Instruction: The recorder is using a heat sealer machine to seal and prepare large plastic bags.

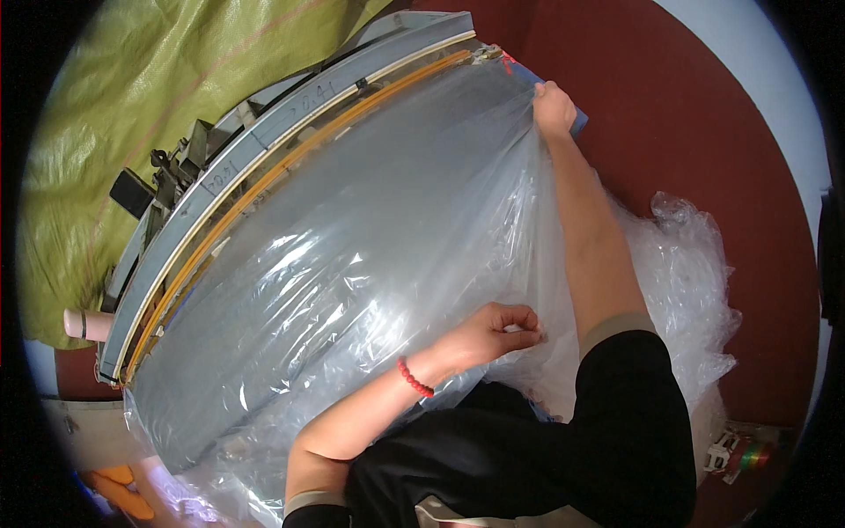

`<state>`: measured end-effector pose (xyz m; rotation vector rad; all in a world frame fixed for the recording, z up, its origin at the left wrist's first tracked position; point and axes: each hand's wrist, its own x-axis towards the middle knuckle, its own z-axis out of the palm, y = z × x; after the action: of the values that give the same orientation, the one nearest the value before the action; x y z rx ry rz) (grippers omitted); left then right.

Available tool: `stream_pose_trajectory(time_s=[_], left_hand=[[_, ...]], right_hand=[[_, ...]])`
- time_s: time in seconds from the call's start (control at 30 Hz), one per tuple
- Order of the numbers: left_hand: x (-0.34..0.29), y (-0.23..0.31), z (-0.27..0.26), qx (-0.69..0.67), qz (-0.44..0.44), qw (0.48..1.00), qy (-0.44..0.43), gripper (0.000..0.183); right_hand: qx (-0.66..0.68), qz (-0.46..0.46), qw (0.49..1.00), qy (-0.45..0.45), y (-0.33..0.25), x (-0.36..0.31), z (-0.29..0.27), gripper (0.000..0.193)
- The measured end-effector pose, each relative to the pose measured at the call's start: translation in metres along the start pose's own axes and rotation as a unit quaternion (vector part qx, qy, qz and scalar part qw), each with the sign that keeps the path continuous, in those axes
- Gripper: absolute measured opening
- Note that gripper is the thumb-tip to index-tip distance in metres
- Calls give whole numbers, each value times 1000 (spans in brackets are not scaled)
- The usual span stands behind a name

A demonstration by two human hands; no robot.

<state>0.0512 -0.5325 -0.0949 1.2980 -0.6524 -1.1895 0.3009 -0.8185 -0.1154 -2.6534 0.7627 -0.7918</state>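
Observation:
A wide sheet of clear plastic film (352, 255) covers the table in front of me, wrinkled and shiny. At the far right corner my right hand (554, 107) is closed on the film, and taut creases fan out from its grip. My left hand (495, 334), with a red bead bracelet (415, 378) at the wrist, hovers low over the near part of the film. Its thumb and fingers are pinched together, with film at the fingertips. A loose heap of the same film (682, 290) bulges out to the right of my right arm.
A long grey metal bar (238, 158) with an orange strip (290, 157) beside it curves along the far edge. Beyond lie a yellow-green sheet (176, 79), dark metal clamp parts (172, 172) and a pink bottle (86, 325). Reddish-brown floor (669, 123) lies right; orange slippers (123, 493) lower left.

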Motion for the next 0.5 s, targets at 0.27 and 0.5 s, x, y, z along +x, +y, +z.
stream_pose_trajectory(time_s=[0.27,0.5], left_hand=[[-10,13,-9,-475,165,852,146,13],[-93,49,-15,99,222,969,-43,26]], right_hand=[[16,11,1000,7,-4,1,-1,30],[-14,-2,1000,-20,-8,-1,7,35]])
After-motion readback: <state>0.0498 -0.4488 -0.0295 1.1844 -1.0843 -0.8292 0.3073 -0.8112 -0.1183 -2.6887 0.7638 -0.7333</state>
